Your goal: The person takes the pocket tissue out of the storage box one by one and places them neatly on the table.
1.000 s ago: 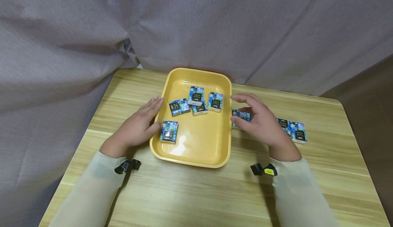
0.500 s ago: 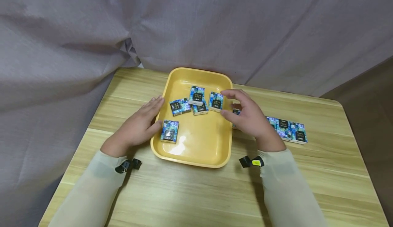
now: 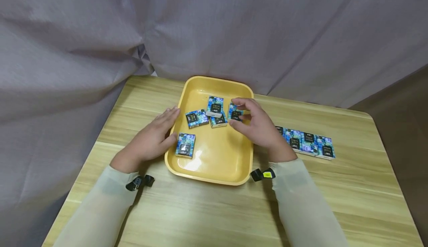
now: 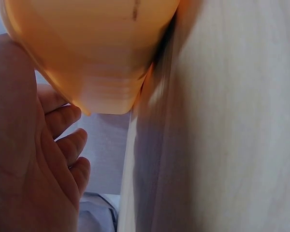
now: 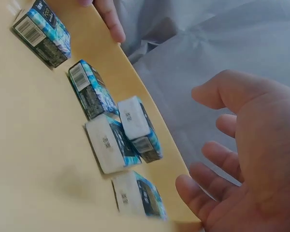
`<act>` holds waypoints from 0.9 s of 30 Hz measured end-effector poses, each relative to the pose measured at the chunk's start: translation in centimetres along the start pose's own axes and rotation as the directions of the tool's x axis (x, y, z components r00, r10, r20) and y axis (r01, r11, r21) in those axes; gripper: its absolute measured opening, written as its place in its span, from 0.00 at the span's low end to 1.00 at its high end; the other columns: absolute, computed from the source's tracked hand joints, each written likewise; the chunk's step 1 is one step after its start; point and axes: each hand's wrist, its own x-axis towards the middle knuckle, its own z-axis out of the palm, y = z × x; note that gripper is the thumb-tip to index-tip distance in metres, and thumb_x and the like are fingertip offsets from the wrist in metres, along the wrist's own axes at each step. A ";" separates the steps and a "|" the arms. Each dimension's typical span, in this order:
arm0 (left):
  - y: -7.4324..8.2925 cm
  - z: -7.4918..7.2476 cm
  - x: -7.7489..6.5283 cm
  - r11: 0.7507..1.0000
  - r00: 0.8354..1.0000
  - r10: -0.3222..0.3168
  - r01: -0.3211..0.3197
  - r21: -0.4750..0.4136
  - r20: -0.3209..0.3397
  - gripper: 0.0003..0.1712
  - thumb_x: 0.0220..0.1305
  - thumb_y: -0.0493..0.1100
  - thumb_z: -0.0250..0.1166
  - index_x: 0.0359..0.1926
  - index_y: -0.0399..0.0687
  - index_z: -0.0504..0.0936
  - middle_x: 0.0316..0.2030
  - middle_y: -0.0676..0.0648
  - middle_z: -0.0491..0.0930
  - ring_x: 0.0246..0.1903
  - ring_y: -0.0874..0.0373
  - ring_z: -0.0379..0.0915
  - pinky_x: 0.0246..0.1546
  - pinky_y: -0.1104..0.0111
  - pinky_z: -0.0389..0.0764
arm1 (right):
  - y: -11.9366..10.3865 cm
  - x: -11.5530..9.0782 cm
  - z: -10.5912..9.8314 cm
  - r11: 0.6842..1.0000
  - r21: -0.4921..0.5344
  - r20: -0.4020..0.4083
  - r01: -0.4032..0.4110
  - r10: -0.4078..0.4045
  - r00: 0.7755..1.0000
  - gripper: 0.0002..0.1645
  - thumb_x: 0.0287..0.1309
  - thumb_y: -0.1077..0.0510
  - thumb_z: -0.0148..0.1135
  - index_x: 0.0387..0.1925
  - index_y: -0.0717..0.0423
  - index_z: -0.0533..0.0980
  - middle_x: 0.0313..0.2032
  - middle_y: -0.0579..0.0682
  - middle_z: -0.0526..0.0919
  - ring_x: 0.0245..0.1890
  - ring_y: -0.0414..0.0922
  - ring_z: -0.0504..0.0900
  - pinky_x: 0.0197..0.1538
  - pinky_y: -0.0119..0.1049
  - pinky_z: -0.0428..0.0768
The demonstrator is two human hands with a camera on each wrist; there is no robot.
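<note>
A yellow plastic tray (image 3: pixel 219 158) lies on the table with several small blue-patterned boxes inside. My left hand (image 3: pixel 152 135) rests against its left rim, fingers straight and thumb at the edge. My right hand (image 3: pixel 255 126) hovers over the tray's right side, thumb and fingers spread apart with nothing between them. Right by those fingertips lies the rightmost box (image 3: pixel 235 112), partly covered by them. One box (image 3: pixel 215 105) leans on top of another box (image 3: pixel 218 120), beside a turned box (image 3: pixel 197 118). A separate box (image 3: pixel 185 145) lies near the left wall.
Right of the tray, a row of matching boxes (image 3: pixel 308 143) stands on the wooden table (image 3: pixel 214 217), its left end hidden behind my right hand. A grey curtain (image 3: pixel 214 28) hangs along the table's back edge.
My right hand has moved left from beside the tray to over its right-hand box, uncovering more of the row on the table. The left hand has stayed at the rim.
</note>
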 end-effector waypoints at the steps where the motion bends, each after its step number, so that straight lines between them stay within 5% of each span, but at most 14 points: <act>1: 0.1 0.0 0.0 1.000 1.000 0.000 0.000 -0.003 0.001 0.46 0.85 0.50 0.57 0.92 0.45 0.49 0.91 0.41 0.51 0.91 0.38 0.46 0.91 0.41 0.51 | 0.0 0.1 0.1 1.000 0.003 -0.001 -0.006 0.006 1.000 0.40 0.71 0.59 0.77 0.80 0.50 0.72 0.75 0.56 0.73 0.75 0.62 0.74 0.74 0.62 0.81; 13: -0.1 0.2 0.0 1.000 1.000 -0.009 0.009 -0.001 0.009 0.46 0.85 0.51 0.56 0.93 0.48 0.48 0.92 0.44 0.50 0.91 0.40 0.45 0.92 0.42 0.51 | -0.3 2.3 1.0 0.997 -0.062 0.014 -0.050 0.051 0.999 0.45 0.68 0.55 0.80 0.82 0.47 0.71 0.79 0.50 0.70 0.78 0.60 0.73 0.74 0.62 0.83; 21: 0.0 0.1 0.1 1.000 1.000 -0.019 0.019 -0.007 0.012 0.46 0.85 0.51 0.56 0.93 0.48 0.47 0.92 0.46 0.49 0.92 0.41 0.44 0.92 0.43 0.51 | -0.3 3.8 1.5 0.977 -0.208 0.020 -0.047 0.053 0.998 0.46 0.67 0.49 0.81 0.82 0.44 0.71 0.80 0.53 0.70 0.74 0.61 0.76 0.59 0.56 0.89; 27: 0.0 0.2 0.2 1.000 1.000 -0.016 0.016 -0.007 0.008 0.46 0.84 0.51 0.57 0.93 0.48 0.48 0.92 0.45 0.50 0.91 0.40 0.45 0.92 0.42 0.52 | -0.4 4.5 2.2 0.964 -0.243 0.013 -0.109 0.115 0.993 0.49 0.65 0.45 0.83 0.82 0.42 0.71 0.79 0.51 0.71 0.72 0.59 0.79 0.65 0.56 0.89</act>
